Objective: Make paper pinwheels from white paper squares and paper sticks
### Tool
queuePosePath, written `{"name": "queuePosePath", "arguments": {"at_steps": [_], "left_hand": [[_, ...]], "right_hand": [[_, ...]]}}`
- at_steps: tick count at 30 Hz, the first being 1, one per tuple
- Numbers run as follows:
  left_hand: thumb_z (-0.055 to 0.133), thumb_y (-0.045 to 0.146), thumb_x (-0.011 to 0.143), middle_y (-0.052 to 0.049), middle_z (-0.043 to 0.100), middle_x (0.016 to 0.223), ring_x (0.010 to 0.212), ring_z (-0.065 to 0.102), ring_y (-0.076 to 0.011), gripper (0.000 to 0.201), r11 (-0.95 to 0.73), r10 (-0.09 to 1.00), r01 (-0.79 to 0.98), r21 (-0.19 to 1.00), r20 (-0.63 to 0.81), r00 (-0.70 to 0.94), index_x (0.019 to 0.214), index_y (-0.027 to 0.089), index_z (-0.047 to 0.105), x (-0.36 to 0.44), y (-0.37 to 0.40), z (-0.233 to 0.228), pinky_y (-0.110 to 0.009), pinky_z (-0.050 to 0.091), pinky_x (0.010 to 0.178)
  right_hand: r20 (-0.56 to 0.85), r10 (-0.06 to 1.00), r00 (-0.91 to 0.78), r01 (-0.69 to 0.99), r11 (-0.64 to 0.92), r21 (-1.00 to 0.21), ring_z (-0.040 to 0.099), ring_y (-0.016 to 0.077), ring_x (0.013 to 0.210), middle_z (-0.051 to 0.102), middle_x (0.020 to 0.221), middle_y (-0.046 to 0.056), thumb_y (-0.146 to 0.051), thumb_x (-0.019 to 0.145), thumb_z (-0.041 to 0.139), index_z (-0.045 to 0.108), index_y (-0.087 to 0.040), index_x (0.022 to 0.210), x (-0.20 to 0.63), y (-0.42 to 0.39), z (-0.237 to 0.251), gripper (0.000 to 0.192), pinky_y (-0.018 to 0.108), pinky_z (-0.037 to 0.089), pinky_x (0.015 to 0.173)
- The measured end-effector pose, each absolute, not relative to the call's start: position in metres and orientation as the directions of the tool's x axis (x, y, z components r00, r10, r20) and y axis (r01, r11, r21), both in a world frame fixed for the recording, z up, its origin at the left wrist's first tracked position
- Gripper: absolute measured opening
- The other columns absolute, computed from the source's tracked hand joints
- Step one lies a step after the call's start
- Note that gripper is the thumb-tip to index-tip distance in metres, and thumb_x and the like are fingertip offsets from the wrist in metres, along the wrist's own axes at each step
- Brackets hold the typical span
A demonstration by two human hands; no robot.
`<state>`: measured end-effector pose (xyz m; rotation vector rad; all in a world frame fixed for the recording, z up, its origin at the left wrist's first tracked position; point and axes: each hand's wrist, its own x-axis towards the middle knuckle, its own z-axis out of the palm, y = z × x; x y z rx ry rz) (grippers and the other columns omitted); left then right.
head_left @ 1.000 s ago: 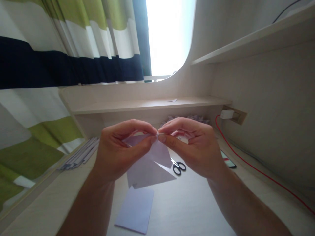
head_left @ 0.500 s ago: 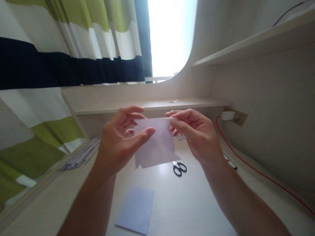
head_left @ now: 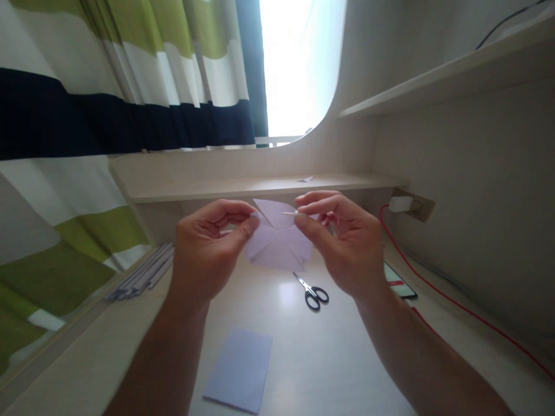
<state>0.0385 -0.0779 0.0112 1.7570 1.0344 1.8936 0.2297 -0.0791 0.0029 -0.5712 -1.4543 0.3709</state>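
Note:
I hold a pale lilac folded paper (head_left: pixel 277 245) in the air above the desk, between both hands. My left hand (head_left: pixel 208 248) pinches its left edge with thumb and forefinger. My right hand (head_left: pixel 347 245) pinches its right upper edge the same way. The paper shows creases that fan out from its middle and a flap stands up at its top. A second lilac sheet (head_left: pixel 239 370) lies flat on the desk, below my hands.
Black-handled scissors (head_left: pixel 311 290) lie on the desk (head_left: pixel 329 358) under the paper. A phone (head_left: pixel 399 281) and a red cable (head_left: pixel 455 303) from a wall charger (head_left: pixel 401 203) sit at right. A stack of sheets (head_left: pixel 141 271) lies at left beside the striped curtain (head_left: pixel 87 115). A low shelf (head_left: pixel 260 186) runs behind.
Both hands have risen and drawn apart. The paper has gone from hanging folded between touching fingertips to spread open and raised, with its creases fanned out.

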Motion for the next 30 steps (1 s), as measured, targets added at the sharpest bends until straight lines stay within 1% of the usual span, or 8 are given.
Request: {"name": "queuePosePath", "arguments": {"at_steps": [2, 4, 9, 14, 18, 24, 30], "left_hand": [[0.086, 0.021, 0.076, -0.004, 0.080, 0.083, 0.073, 0.072, -0.0165, 0.010, -0.659, 0.699, 0.254, 0.707, 0.702, -0.140, 0.085, 0.020, 0.083, 0.0399, -0.0808, 0.0128, -0.022, 0.058, 0.059], [0.086, 0.021, 0.077, -0.004, 0.081, 0.083, 0.071, 0.072, -0.0159, 0.009, -0.652, 0.710, 0.270, 0.709, 0.695, -0.111, 0.086, 0.021, 0.084, 0.0415, -0.0839, 0.0143, -0.021, 0.057, 0.057], [0.081, 0.019, 0.081, -0.005, 0.082, 0.085, 0.067, 0.073, -0.0154, 0.009, -0.639, 0.748, 0.254, 0.727, 0.664, -0.018, 0.089, 0.020, 0.084, 0.0432, -0.0881, 0.0154, -0.019, 0.056, 0.052], [0.080, 0.020, 0.082, -0.005, 0.081, 0.084, 0.064, 0.072, -0.0145, 0.009, -0.647, 0.744, 0.264, 0.715, 0.668, 0.015, 0.090, 0.020, 0.084, 0.0423, -0.0889, 0.0145, -0.018, 0.055, 0.050], [0.082, 0.022, 0.082, -0.005, 0.080, 0.084, 0.067, 0.071, -0.0141, 0.008, -0.658, 0.737, 0.267, 0.704, 0.676, 0.032, 0.089, 0.020, 0.084, 0.0422, -0.0888, 0.0142, -0.018, 0.054, 0.054], [0.084, 0.025, 0.082, -0.004, 0.079, 0.082, 0.068, 0.067, -0.0134, 0.008, -0.661, 0.744, 0.208, 0.721, 0.666, 0.055, 0.088, 0.020, 0.083, 0.0405, -0.0872, 0.0135, -0.019, 0.052, 0.054], [0.082, 0.024, 0.084, -0.004, 0.077, 0.082, 0.068, 0.066, -0.0126, 0.006, -0.674, 0.736, 0.181, 0.716, 0.670, 0.094, 0.089, 0.021, 0.083, 0.0366, -0.0886, 0.0137, -0.019, 0.050, 0.055]], "right_hand": [[0.855, 0.518, 0.039, 0.159, 0.841, -0.517, 0.068, 0.0226, 0.104, 0.077, 0.106, 0.003, -0.018, 0.086, 0.081, 0.077, -0.025, 0.087, 0.2286, -0.0818, 0.0035, 0.009, 0.042, 0.050, 0.096], [0.859, 0.512, 0.007, 0.150, 0.849, -0.507, 0.068, 0.0229, 0.106, 0.077, 0.104, 0.003, -0.018, 0.086, 0.081, 0.078, -0.026, 0.088, 0.2279, -0.0819, 0.0031, 0.009, 0.043, 0.049, 0.101], [0.827, 0.563, -0.006, 0.056, 0.826, -0.561, 0.070, 0.0225, 0.100, 0.076, 0.099, 0.003, -0.020, 0.088, 0.080, 0.078, -0.026, 0.091, 0.2281, -0.0782, 0.0012, 0.007, 0.043, 0.054, 0.096], [0.828, 0.560, -0.028, 0.084, 0.827, -0.557, 0.070, 0.0233, 0.104, 0.077, 0.102, 0.003, -0.021, 0.087, 0.081, 0.078, -0.026, 0.090, 0.2285, -0.0796, 0.0018, 0.007, 0.044, 0.053, 0.099], [0.819, 0.572, -0.032, 0.100, 0.818, -0.567, 0.070, 0.0234, 0.104, 0.077, 0.103, 0.003, -0.022, 0.087, 0.082, 0.078, -0.026, 0.089, 0.2285, -0.0804, 0.0017, 0.006, 0.044, 0.052, 0.098], [0.815, 0.579, -0.032, 0.087, 0.814, -0.575, 0.071, 0.0224, 0.102, 0.077, 0.101, 0.003, -0.022, 0.087, 0.081, 0.078, -0.025, 0.089, 0.2292, -0.0801, 0.0023, 0.005, 0.042, 0.052, 0.098], [0.799, 0.601, -0.022, 0.054, 0.799, -0.599, 0.071, 0.0222, 0.101, 0.078, 0.101, 0.004, -0.023, 0.088, 0.081, 0.077, -0.024, 0.091, 0.2301, -0.0780, 0.0011, 0.004, 0.041, 0.054, 0.095]]}}
